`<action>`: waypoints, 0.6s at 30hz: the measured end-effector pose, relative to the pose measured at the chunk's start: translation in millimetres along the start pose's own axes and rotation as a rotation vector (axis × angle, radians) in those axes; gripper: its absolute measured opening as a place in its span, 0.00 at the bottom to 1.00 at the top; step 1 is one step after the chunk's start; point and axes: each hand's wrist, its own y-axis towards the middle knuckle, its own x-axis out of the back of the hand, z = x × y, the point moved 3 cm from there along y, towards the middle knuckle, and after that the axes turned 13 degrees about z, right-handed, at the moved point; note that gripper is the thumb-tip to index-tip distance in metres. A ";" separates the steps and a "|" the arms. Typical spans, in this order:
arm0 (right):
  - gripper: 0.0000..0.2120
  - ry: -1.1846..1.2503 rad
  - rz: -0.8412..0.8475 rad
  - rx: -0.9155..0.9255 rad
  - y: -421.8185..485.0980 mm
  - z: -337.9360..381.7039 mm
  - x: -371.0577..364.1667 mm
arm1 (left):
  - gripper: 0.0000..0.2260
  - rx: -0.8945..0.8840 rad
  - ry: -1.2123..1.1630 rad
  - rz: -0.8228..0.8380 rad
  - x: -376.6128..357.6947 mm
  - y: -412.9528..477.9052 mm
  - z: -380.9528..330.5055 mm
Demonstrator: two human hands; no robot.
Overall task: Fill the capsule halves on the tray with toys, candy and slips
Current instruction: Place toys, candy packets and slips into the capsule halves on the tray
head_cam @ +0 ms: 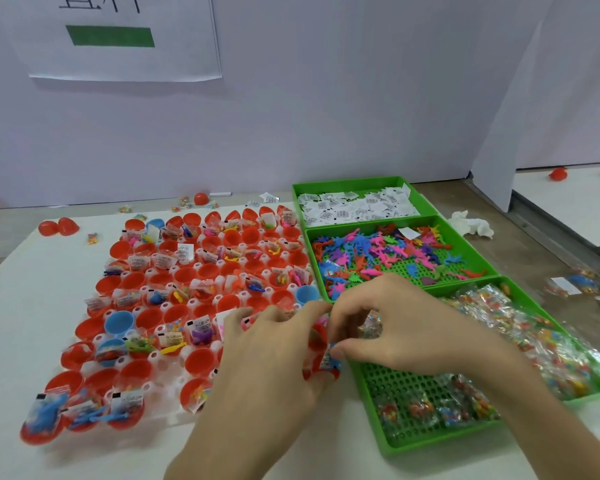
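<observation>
White table (pale wall behind); left hand grips capsule half, right hand pinches slip.

Pale partition wall bearing a paper sign with a green bar; white tabletop in front; second panel at right, under even light.
</observation>
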 end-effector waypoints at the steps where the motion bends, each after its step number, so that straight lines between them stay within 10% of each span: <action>1: 0.03 -0.015 0.007 -0.005 0.9 -0.3 -1.7 | 0.29 -0.002 0.004 -0.001 -1.3 0.1 0.5; 18: 0.07 -0.051 0.049 -0.021 7.4 -0.2 -12.2 | 0.21 -0.047 -0.033 -0.026 -7.4 3.9 2.8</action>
